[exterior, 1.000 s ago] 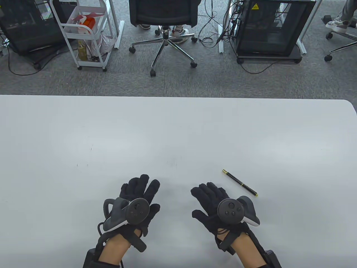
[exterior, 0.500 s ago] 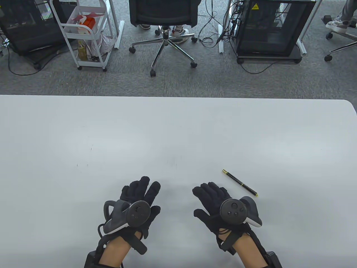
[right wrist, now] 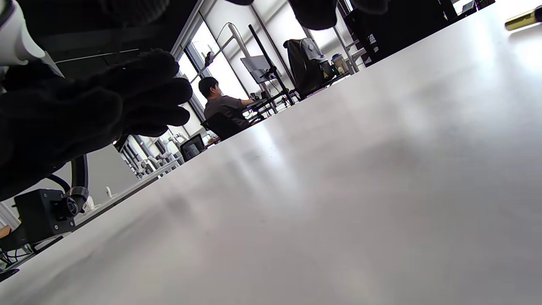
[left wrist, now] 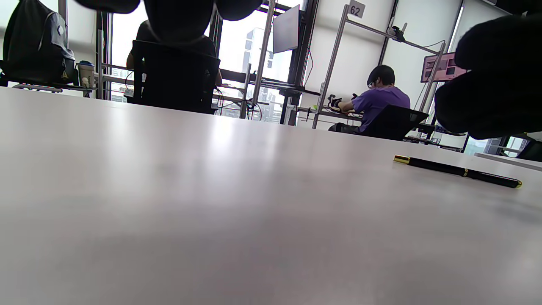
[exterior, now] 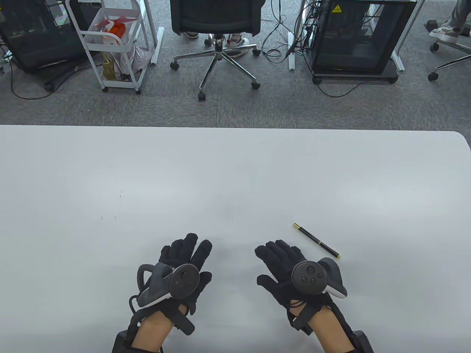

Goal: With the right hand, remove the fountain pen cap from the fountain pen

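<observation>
At 1 o'clock of right hand (exterior: 290, 272), nearer than left: pen (exterior: 316, 241), capped, axis 10-to-4; both hands empty, fingers spread.

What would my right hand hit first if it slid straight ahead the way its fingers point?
Probably nothing: the right hand points up and slightly left over bare table, while the fountain pen lies off to its right.

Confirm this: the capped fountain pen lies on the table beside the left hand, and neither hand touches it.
Wrong hand. The table view shows the fountain pen lying capped on the table beside the right hand, not the left hand; neither touches it.
</observation>
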Demonstrator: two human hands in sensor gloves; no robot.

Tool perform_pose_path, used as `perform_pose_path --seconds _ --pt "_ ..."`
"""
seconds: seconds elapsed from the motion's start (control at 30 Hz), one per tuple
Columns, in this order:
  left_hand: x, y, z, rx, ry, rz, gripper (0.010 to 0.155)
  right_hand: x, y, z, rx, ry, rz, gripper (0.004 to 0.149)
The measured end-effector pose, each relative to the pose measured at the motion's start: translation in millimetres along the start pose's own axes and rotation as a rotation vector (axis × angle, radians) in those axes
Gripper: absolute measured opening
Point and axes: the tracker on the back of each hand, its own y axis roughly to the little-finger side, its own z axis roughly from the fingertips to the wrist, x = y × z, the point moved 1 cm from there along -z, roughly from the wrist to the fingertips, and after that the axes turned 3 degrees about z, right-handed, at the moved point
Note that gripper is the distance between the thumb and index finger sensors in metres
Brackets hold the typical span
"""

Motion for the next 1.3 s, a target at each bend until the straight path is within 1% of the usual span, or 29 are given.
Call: perform_pose_path --seconds 0.07,0.17,0.27,0.3,0.37,0.47,0.57,0.67,0.77,0.9,0.97,1.07,1.17,1.3 --pt "-0.5 0.0 -0.1 -0.005 -0.009 0.011 0.072 -0.4 0.3 -0.4 -0.001 0.0 0.007 0.071" --pt "-0.4 0.5 -0.3 0.004 0.012 -0.008 0.072 -2.0 1.7 -0.8 0.008 0.002 0.023 0.072" --pt "0.5 0.9 0.8 -0.003 -0.017 0.012 0.072 -2.7 3.2 0.1 0.01 0.005 0.023 0.071" --pt "0.3 1.0 0.4 -0.003 -0.01 0.013 0.072 -3.3 3.8 0.0 0.013 0.004 0.026 0.071" --pt "0.7 1.1 0.7 0.003 0.008 0.001 0.072 -6.1 5.0 0.6 0.024 0.02 0.034 0.071" --pt "2.5 1.1 2.3 -0.002 -0.022 0.013 0.072 -13.3 9.3 2.3 0.043 0.062 0.068 0.072" --pt "1.5 1.1 1.4 0.001 0.003 0.006 0.072 -25.0 20.2 6.1 0.101 0.098 0.117 0.074" --pt "1.2 1.5 0.7 0.003 -0.014 0.013 0.072 -37.3 34.8 12.4 0.166 0.149 0.161 0.073" --pt "-0.7 1.6 -1.3 0.007 0.01 0.012 0.072 -46.5 50.7 18.4 0.239 0.169 0.22 0.072" --pt "-0.9 1.3 -1.2 0.003 -0.003 0.01 0.072 -53.3 77.1 28.8 0.36 0.187 0.287 0.07" --pt "-1.1 1.5 -1.3 0.008 0.014 0.004 0.072 -56.2 90.8 33.8 0.447 0.172 0.34 0.069" --pt "0.1 2.7 0.1 0.016 -0.005 0.006 0.072 -57.1 102.2 36.2 0.508 0.132 0.4 0.067" --pt "-2.6 4.7 -2.0 0.024 0.018 0.014 0.072 -55.0 109.3 34.8 0.567 0.081 0.44 0.064" --pt "-3.5 5.5 -2.4 0.028 0.016 0.014 0.072 -46.3 111.2 28.4 0.58 0.016 0.509 0.061"
